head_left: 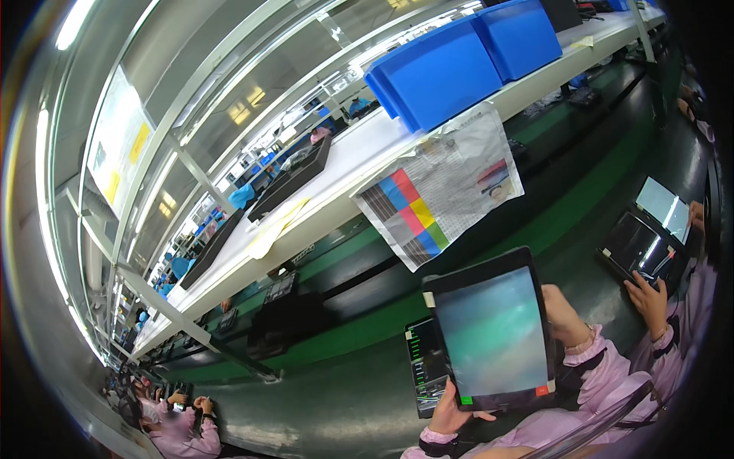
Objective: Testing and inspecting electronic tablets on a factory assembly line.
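You hold a tablet (493, 330) upright in the lower right of the frame, its lit screen facing you. Your left hand (451, 411) grips its bottom edge, thumb curled over the lower left corner. Your right hand (562, 315) sits behind the tablet's right edge, mostly hidden, so you cannot tell how its fingers lie; only the wrist and pink sleeve show. Just behind the tablet's lower left, a second dark device (425, 367) lies flat on the green bench (336, 336). Above the tablet a printed sheet with coloured stripes (440, 187) hangs from the white shelf (336, 164), which carries blue bins (462, 61). At the far right, another person's hand (650, 297) touches a small dark laptop (646, 245).
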`<state>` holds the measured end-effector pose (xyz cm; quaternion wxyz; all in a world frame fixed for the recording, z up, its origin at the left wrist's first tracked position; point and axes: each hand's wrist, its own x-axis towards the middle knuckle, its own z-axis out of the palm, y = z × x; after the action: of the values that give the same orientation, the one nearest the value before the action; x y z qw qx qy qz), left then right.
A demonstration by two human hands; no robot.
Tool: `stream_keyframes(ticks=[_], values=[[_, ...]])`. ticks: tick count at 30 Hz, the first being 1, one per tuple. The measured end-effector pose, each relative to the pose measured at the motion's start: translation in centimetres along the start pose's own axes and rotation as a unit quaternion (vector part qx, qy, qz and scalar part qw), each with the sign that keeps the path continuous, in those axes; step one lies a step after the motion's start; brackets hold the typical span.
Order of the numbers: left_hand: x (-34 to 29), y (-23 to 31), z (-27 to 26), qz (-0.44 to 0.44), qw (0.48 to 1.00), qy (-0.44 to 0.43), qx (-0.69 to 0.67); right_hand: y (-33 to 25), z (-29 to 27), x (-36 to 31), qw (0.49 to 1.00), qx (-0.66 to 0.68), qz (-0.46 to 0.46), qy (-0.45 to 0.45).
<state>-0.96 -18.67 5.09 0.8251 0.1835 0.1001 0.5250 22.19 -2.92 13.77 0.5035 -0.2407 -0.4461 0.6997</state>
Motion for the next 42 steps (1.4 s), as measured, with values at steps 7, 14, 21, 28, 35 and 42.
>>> stream_keyframes(ticks=[7,14,21,28,35,42], values=[[2.0,3.9,4.8,0.094,0.985,0.097,0.110,-2.2,0.0,-0.1,0.967,0.172,0.076,-0.169],[6.2,5.8,8.2,0.147,0.966,0.064,0.201,-5.2,2.8,3.1,0.989,0.082,-0.047,-0.110],[7.9,8.0,9.1,0.197,0.938,-0.015,0.285,-5.1,3.6,5.9,0.989,0.094,-0.081,-0.082],[8.7,9.0,8.8,0.183,0.938,0.024,0.292,-4.7,3.8,7.5,0.986,0.096,-0.098,-0.099],[9.4,9.6,8.2,0.192,0.937,0.046,0.288,-4.3,4.0,8.7,0.990,0.095,-0.061,-0.089],[9.7,9.9,7.6,0.197,0.938,0.051,0.281,-3.6,3.7,9.3,0.989,0.105,-0.058,-0.088]])
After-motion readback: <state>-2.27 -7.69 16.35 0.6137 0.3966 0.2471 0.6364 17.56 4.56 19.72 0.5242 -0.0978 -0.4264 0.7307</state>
